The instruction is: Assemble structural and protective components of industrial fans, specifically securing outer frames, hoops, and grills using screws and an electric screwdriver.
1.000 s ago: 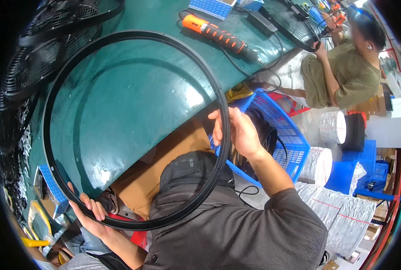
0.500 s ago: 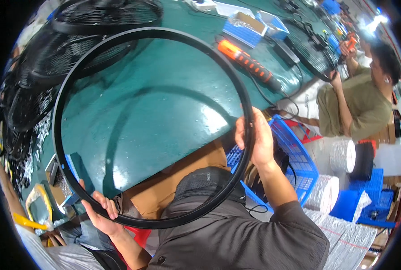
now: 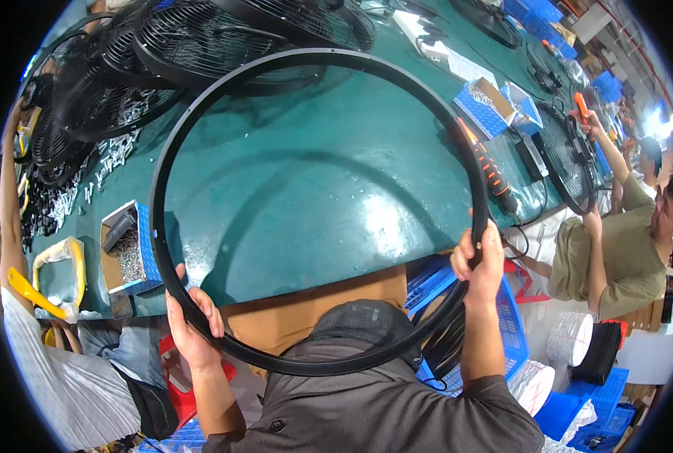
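I hold a large black ring (image 3: 158,189), like the outer rim of a fan guard, tilted above the green table and in front of my body. My left hand (image 3: 195,325) grips its lower left side, fingers on the inside and the palm outside. At the lower right of the ring, my right hand (image 3: 485,268) is closed round the band, its fingertips curling inward. Through the ring show the tabletop (image 3: 299,219) and the ring's curved shadow. An orange-and-black power screwdriver (image 3: 491,167) lies just beyond the ring's right side.
Black fan guards (image 3: 201,45) pile up at the far left, near loose screws. A box of screws (image 3: 131,249) stands left; blue-and-white boxes (image 3: 486,106) stand far right. A blue crate (image 3: 511,325) is beside my right arm. Co-workers (image 3: 616,257) are on both sides.
The view has swung, so the ring and the table's things sit further right and more of the left side shows. The ring looks more level; both hands keep their hold on it.
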Demonstrator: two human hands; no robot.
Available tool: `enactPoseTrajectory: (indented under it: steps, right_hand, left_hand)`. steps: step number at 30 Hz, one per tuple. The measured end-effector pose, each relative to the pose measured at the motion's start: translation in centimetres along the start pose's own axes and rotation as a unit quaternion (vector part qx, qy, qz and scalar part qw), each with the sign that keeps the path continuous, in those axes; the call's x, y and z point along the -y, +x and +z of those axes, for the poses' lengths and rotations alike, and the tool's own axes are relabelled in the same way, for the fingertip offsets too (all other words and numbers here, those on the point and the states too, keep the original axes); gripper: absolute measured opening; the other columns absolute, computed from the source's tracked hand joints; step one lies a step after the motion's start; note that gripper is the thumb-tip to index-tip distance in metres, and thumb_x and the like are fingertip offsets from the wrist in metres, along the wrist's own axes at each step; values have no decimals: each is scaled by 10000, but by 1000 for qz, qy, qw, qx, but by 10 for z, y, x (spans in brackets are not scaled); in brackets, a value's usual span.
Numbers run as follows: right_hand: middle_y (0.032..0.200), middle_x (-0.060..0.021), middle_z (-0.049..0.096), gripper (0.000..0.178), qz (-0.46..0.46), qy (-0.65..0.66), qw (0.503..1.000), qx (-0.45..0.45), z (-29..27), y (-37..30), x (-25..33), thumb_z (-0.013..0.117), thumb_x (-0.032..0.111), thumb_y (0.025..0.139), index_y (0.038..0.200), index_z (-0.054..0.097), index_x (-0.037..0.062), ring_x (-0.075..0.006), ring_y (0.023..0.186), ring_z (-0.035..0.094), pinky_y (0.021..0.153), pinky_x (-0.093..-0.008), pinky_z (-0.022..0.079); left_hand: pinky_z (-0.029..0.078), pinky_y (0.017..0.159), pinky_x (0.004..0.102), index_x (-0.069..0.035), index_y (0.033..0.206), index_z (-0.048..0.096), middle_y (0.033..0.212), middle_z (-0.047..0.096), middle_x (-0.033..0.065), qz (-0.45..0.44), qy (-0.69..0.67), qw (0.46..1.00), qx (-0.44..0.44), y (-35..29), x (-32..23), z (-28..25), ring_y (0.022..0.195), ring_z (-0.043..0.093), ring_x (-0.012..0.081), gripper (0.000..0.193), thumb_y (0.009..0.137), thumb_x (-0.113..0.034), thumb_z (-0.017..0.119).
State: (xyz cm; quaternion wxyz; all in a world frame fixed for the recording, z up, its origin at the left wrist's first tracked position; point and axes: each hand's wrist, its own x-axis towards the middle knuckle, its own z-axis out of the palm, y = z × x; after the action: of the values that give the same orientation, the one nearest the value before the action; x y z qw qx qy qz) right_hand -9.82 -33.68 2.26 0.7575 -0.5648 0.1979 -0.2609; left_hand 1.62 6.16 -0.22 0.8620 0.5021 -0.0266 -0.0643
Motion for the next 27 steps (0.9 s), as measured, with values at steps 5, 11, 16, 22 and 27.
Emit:
enactPoseTrajectory:
  steps: [5,11,16,22,27]
  right_hand:
    - [637,36,369,506,-19,-96,988,119,-17,64,65,457,461,1012,1255,493,18,-37,383,298,336,-220,215]
    - [663,45,425,549,-4,-247,888,388,45,167,167,572,470,948,1275,531,31,-11,414,291,350,-192,190]
    - [811,13,576,508,-137,-462,766,425,138,163,200,598,424,941,1225,613,3,-19,686,516,561,-162,391]
    - [1060,-162,650,518,-445,-442,752,204,67,47,168,625,395,918,1200,612,-40,-199,960,630,846,-283,488]
    - [1042,-208,693,520,119,-136,681,710,12,-33,84,857,276,752,1085,659,-71,-294,909,705,750,-361,574]
  left_hand:
    - [511,725,310,66,1363,421,996,607,125,-33,101,992,65,32,-43,17,853,624,207,683,978,-497,463]
    - [555,616,268,63,1323,451,974,629,136,-80,196,895,394,102,-105,114,715,655,175,819,855,-582,639]
    - [298,352,174,-33,1076,603,588,507,-45,-122,223,869,424,131,-101,167,373,417,17,337,936,-339,627]
    - [280,328,208,-57,952,481,515,332,-66,-200,-66,960,184,54,-52,87,326,329,52,103,999,-147,496]
    - [322,360,243,-40,934,451,584,381,-31,-147,-283,947,34,-13,-11,42,374,355,79,136,1031,-113,391]
